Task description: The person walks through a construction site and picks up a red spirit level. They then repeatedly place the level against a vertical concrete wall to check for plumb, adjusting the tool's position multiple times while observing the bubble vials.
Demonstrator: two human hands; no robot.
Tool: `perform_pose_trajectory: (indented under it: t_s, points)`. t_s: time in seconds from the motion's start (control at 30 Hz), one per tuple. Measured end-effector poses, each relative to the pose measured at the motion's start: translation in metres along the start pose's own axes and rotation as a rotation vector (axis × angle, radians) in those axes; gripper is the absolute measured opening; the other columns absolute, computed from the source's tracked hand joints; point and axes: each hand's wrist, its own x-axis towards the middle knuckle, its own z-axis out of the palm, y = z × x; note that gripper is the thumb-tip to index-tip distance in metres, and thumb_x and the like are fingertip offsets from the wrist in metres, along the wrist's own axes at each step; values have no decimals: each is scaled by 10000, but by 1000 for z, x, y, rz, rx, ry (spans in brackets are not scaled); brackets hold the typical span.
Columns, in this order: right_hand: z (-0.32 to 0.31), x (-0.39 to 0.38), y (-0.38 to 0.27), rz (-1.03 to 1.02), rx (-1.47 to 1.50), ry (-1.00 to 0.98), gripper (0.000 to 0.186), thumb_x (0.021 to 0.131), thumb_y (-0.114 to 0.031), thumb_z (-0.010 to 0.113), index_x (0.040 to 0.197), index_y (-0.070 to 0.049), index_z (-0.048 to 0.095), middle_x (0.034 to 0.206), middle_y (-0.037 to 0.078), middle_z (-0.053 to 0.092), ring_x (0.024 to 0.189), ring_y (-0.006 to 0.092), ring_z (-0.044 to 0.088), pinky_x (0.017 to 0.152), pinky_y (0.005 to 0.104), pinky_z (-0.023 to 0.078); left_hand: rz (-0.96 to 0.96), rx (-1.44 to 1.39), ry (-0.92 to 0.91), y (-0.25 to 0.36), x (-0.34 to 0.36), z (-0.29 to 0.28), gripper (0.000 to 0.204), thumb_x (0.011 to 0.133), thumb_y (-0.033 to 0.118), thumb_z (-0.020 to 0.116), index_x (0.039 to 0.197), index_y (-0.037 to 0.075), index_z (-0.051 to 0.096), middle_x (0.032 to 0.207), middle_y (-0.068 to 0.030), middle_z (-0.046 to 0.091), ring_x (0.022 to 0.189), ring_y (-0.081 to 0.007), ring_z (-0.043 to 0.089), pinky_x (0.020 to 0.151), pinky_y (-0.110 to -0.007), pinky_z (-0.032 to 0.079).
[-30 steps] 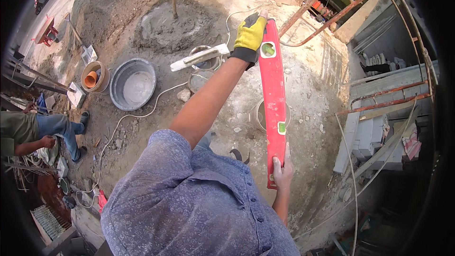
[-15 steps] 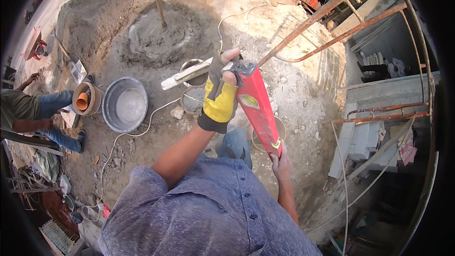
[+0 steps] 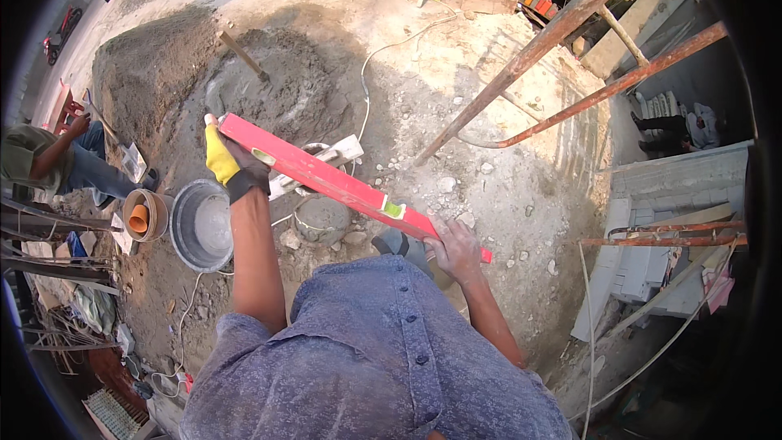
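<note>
A long red spirit level [image 3: 326, 180] lies diagonally across my front at about waist height. My left hand [image 3: 232, 159], in a yellow and dark work glove, is closed round its left end; my bare, dusty right hand [image 3: 456, 254] grips it near the right end. Behind the level, a long white trowel-like float [image 3: 346, 149] lies across a bucket, partly hidden, with a rounded grey lump [image 3: 322, 220] nearby. A grey tub [image 3: 213, 226] sits beside my left forearm.
A bucket [image 3: 161, 222] with orange pots is left, near a seated person [image 3: 37, 159]. Wet mortar [image 3: 301, 90] with a stick lies ahead, a cord [image 3: 366, 90] beside it. Rusty scaffold tubes [image 3: 554, 33] rise at right; another person [image 3: 696, 126] is in the shaded area.
The level has swung from pointing away from me to lying diagonally across my front; my left hand moved leftward and down with it, my right hand slightly up.
</note>
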Motion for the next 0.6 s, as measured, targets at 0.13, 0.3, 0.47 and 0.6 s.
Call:
perform_pose_trajectory:
  t_s: [0.13, 0.3, 0.47, 0.6]
  points:
    - [5, 50, 78, 12, 57, 39, 599, 902, -287, 740, 1453, -126, 568, 978, 170, 653, 893, 377, 648, 761, 482, 511, 38, -58, 94, -42, 19, 108, 556, 979, 622, 596, 1193, 110, 631, 803, -33, 605, 675, -194, 568, 621, -392, 511]
    - [-6, 125, 131, -131, 113, 177, 532, 876, -249, 774, 1333, -33, 608, 943, 184, 674, 837, 381, 651, 735, 489, 513, 159, -21, -40, -77, 15, 218, 829, 917, 832, 449, 1190, 66, 615, 835, -25, 589, 695, -166, 567, 609, -329, 493]
    - [-49, 263, 61, -311, 274, 332, 504, 887, -172, 748, 1315, 19, 561, 1030, 233, 704, 856, 407, 697, 730, 489, 554, 176, 125, -58, -175, 35, 255, 919, 876, 903, 376, 1073, 31, 589, 702, -35, 554, 623, -170, 569, 585, -322, 499]
    - [-95, 352, 34, -265, 368, 442, 567, 931, -189, 707, 1389, 36, 458, 1148, 265, 688, 977, 449, 700, 790, 499, 570, -54, -63, -412, -238, 49, 264, 950, 962, 810, 308, 1442, 15, 505, 1355, -180, 635, 1202, -271, 640, 1056, -413, 499]
